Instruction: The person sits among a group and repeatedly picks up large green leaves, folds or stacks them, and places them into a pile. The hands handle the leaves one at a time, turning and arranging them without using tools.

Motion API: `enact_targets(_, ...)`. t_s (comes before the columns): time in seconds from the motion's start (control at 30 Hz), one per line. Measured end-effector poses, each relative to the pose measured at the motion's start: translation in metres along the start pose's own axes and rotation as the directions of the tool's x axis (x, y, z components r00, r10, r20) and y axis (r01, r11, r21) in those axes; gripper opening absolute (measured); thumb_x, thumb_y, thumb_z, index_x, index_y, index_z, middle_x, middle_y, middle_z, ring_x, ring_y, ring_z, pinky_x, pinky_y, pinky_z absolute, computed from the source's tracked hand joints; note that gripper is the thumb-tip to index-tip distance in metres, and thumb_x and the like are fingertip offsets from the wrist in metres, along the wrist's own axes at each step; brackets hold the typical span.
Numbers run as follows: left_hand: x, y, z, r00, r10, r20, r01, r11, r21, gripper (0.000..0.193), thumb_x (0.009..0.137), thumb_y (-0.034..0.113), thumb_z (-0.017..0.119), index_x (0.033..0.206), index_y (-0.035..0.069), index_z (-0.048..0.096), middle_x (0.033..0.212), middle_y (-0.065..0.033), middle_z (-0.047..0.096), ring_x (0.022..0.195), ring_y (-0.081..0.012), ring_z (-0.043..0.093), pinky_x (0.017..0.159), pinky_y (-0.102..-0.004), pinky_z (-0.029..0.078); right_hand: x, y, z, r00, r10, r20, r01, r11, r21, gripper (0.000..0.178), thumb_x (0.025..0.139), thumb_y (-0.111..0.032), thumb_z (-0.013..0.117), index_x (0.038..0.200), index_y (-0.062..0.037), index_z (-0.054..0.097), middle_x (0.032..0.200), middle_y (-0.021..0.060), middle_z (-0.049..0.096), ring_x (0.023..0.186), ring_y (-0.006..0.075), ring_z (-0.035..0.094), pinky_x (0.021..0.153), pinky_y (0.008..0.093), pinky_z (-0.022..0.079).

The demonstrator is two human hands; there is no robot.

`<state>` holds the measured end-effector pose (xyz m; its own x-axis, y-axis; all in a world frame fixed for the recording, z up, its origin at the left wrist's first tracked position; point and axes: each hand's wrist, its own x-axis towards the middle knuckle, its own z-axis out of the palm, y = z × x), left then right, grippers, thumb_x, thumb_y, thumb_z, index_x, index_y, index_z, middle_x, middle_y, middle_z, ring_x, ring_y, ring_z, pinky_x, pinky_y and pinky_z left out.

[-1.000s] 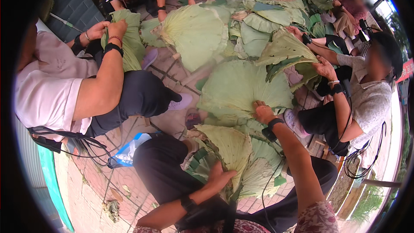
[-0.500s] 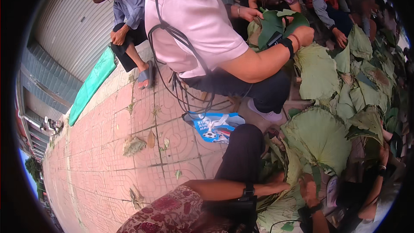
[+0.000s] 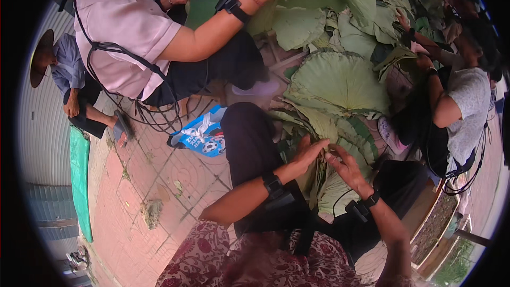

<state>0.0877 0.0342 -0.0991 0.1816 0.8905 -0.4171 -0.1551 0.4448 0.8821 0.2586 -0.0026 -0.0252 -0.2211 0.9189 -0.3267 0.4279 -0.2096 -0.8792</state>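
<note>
Between my knees stands a folded bundle of large, dull-green lotus leaves (image 3: 317, 178). My left hand (image 3: 304, 155) comes at its top edge from the left, thumb raised and fingers pressed together. From the right, my right hand (image 3: 346, 169) meets it with bent fingers, and the fingertips of both hands close on a leaf edge at the top of the bundle. Exactly how the fingers grip is partly hidden. Just beyond my hands spreads a broad, flat lotus leaf (image 3: 340, 85).
A heap of lotus leaves (image 3: 366, 32) covers the ground ahead. At the left, a person in a pink shirt (image 3: 127, 37) handles leaves; another in grey (image 3: 470, 95) sits at the right. A blue printed bag (image 3: 204, 135) lies on the paving (image 3: 175, 180) beside my left knee.
My view has swung to the right. My hands, apart at the bundle before, now meet at its top edge. The pink-shirted person's arm has risen with a leaf.
</note>
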Motion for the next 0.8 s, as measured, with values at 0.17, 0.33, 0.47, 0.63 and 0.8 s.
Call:
enact_targets(0.17, 0.012, -0.020, -0.027, 0.994, -0.015, 0.107, 0.006, 0.996, 0.083, 0.032, 0.089, 0.034, 0.073, 0.108, 0.010, 0.064, 0.092, 0.0001, 0.062, 0.077, -0.0111, 0.059, 0.061, -0.0302, 0.046, -0.002, -0.001, -0.004, 0.997, 0.026, 0.067, -0.028, 0.999, 0.033, 0.080, 0.092, -0.050, 0.069, 0.141, 0.0091, 0.047, 0.138, 0.0283, 0.055, 0.121, 0.0355, 0.060, 0.096, 0.0409, 0.052)
enact_targets(0.33, -0.012, 0.018, -0.006, 0.981, -0.191, 0.041, 0.189, 0.980, 0.065, 0.034, 0.088, 0.036, 0.075, 0.107, 0.011, 0.061, 0.093, 0.0011, 0.060, 0.084, -0.0115, 0.058, 0.064, -0.0304, 0.047, -0.015, 0.001, -0.010, 0.991, 0.052, 0.120, -0.051, 0.999, -0.015, 0.086, 0.090, -0.053, 0.070, 0.144, 0.0085, 0.046, 0.143, 0.0292, 0.051, 0.128, 0.0373, 0.056, 0.101, 0.0418, 0.050)
enact_targets(0.47, -0.027, 0.045, 0.009, 0.967, -0.235, 0.100, 0.235, 0.972, 0.011, 0.042, 0.088, 0.035, 0.075, 0.116, 0.009, 0.058, 0.100, -0.0022, 0.060, 0.092, -0.0140, 0.060, 0.070, -0.0307, 0.050, -0.014, 0.018, -0.007, 0.997, 0.056, 0.048, -0.058, 0.997, 0.059, 0.080, 0.089, -0.052, 0.071, 0.138, 0.0080, 0.052, 0.134, 0.0277, 0.058, 0.123, 0.0362, 0.059, 0.099, 0.0424, 0.050)
enact_targets(0.63, -0.026, 0.032, 0.007, 0.978, -0.150, 0.146, 0.139, 0.987, 0.084, 0.050, 0.087, 0.029, 0.078, 0.120, -0.001, 0.056, 0.107, -0.0096, 0.064, 0.094, -0.0171, 0.063, 0.078, -0.0333, 0.053, -0.011, 0.029, -0.005, 1.000, 0.009, 0.030, -0.009, 1.000, 0.020, 0.065, 0.095, -0.047, 0.069, 0.132, 0.0048, 0.055, 0.117, 0.0203, 0.067, 0.111, 0.0294, 0.065, 0.093, 0.0398, 0.051)
enact_targets(0.8, -0.031, 0.040, 0.019, 0.974, -0.165, 0.154, 0.133, 0.970, 0.201, 0.051, 0.086, 0.024, 0.081, 0.120, -0.004, 0.056, 0.108, -0.0107, 0.066, 0.091, -0.0176, 0.064, 0.079, -0.0330, 0.053, -0.022, 0.027, -0.011, 0.994, -0.103, 0.045, 0.104, 0.994, -0.038, 0.045, 0.103, -0.037, 0.057, 0.123, 0.0034, 0.058, 0.116, 0.0241, 0.066, 0.107, 0.0348, 0.065, 0.089, 0.0434, 0.050)
